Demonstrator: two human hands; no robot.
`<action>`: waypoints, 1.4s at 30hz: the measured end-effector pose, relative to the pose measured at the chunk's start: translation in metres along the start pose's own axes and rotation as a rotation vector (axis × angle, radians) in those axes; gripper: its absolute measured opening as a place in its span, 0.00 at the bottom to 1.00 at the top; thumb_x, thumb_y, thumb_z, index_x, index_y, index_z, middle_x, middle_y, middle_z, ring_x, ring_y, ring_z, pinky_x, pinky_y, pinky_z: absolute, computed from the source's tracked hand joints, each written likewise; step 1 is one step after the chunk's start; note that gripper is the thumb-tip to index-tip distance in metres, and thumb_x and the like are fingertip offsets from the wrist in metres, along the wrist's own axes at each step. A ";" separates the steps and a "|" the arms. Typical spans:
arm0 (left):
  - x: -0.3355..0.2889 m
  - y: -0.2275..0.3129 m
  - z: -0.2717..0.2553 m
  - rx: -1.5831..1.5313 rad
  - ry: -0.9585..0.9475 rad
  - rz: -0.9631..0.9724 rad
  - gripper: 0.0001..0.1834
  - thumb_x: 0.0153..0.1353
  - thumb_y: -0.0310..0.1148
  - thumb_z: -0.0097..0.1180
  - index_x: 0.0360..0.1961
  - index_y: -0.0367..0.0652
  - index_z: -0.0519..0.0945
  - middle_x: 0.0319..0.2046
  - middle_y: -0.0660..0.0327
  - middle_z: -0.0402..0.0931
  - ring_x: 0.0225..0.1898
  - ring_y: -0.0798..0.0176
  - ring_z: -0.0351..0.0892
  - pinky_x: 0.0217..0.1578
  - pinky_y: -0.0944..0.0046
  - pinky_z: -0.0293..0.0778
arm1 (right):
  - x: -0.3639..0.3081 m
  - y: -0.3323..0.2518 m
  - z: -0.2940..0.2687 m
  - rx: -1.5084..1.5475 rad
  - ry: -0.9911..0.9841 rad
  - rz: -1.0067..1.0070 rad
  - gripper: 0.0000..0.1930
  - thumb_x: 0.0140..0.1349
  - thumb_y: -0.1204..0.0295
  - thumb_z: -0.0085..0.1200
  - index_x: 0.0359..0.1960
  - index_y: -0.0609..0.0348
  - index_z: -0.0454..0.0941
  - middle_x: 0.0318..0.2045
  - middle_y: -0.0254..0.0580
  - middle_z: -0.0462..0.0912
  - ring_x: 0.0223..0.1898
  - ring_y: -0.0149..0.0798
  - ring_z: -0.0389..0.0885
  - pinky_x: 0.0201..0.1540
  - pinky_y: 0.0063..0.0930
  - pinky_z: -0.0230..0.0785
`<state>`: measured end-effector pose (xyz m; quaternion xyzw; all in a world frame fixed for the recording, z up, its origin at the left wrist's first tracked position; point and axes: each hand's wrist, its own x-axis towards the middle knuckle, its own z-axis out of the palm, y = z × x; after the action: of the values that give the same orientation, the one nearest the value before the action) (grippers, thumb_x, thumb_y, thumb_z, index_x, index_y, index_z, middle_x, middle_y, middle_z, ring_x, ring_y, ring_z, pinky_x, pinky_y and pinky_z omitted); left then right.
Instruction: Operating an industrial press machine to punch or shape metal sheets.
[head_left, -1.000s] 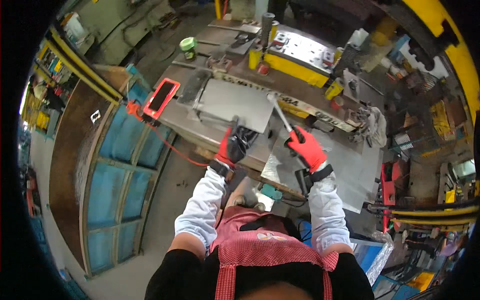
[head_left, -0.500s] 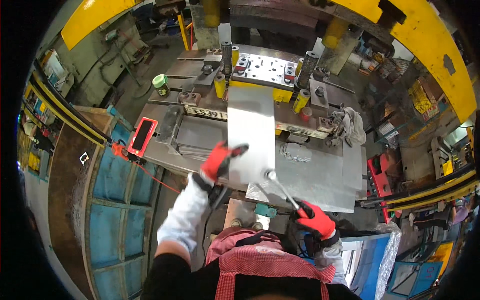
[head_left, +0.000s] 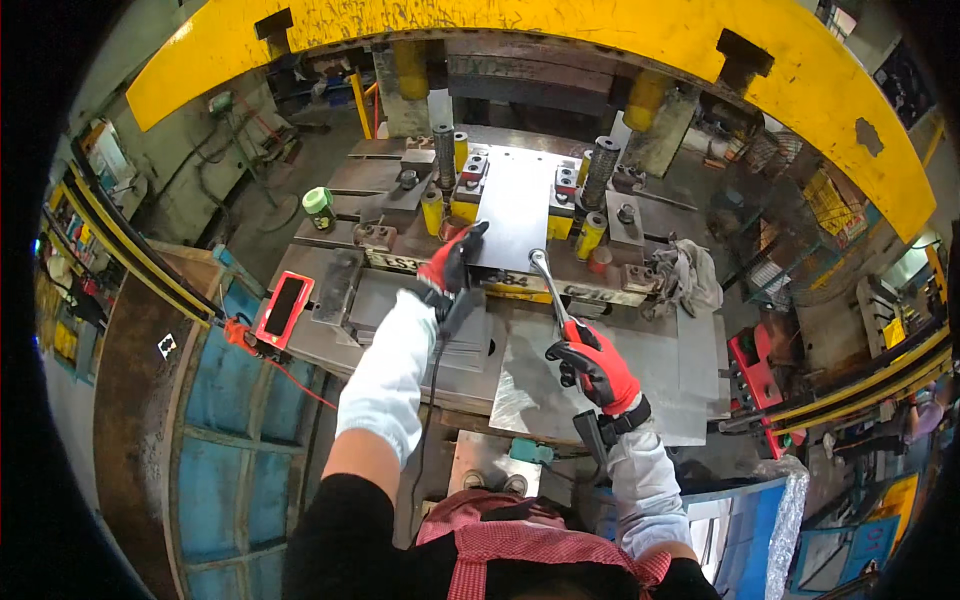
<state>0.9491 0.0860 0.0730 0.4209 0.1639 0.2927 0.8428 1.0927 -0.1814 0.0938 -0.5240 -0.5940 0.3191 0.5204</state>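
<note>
A bright flat metal sheet [head_left: 517,205] reaches from the near edge of the die up between its posts. My left hand [head_left: 452,265], in a red and black glove, is at the sheet's near left edge, its fingers closed on that edge; the thumb is hidden. My right hand [head_left: 598,368], gloved alike, is closed around a long metal tool [head_left: 552,285] with a round head, shaped like a ratchet wrench. The tool's head is at the sheet's near right corner; whether it touches is hard to tell. Dark straps circle both wrists.
Stacked grey sheets [head_left: 390,300] lie left of centre; a wide metal plate [head_left: 640,375] is at right. Yellow posts [head_left: 591,235] flank the die. A green-lidded jar [head_left: 318,205], red-framed phone [head_left: 286,305] and grey rag [head_left: 690,275] sit around. A yellow press beam [head_left: 500,20] spans above.
The metal sheet has moved away from me, further in between the die posts. Both hands have moved forward with it, and the tool's head has gone from over the sheet to its near right corner.
</note>
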 end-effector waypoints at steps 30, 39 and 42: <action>-0.009 -0.044 -0.021 -0.023 0.212 0.328 0.13 0.57 0.30 0.51 0.41 0.32 0.72 0.32 0.55 0.77 0.30 0.67 0.77 0.31 0.66 0.73 | -0.141 0.121 -0.011 0.209 0.837 0.592 0.15 0.61 0.65 0.48 0.46 0.58 0.69 0.26 0.29 0.72 0.27 0.25 0.69 0.30 0.20 0.63; -0.014 -0.041 0.006 1.136 0.320 0.753 0.12 0.62 0.35 0.45 0.28 0.37 0.72 0.22 0.62 0.75 0.21 0.70 0.73 0.21 0.67 0.69 | -0.155 0.170 -0.021 0.295 0.950 0.352 0.08 0.57 0.66 0.51 0.32 0.56 0.69 0.22 0.31 0.69 0.21 0.29 0.69 0.22 0.24 0.63; 0.002 -0.058 -0.012 0.034 0.236 0.356 0.14 0.62 0.39 0.46 0.35 0.36 0.73 0.27 0.58 0.77 0.27 0.65 0.75 0.25 0.64 0.71 | -0.148 0.156 -0.012 0.350 1.002 0.339 0.08 0.57 0.65 0.51 0.33 0.54 0.68 0.22 0.32 0.69 0.19 0.30 0.69 0.20 0.26 0.64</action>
<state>0.9651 0.0671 0.0192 0.4202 0.1896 0.4812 0.7456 1.1357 -0.2860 -0.0897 -0.6057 -0.1195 0.2043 0.7597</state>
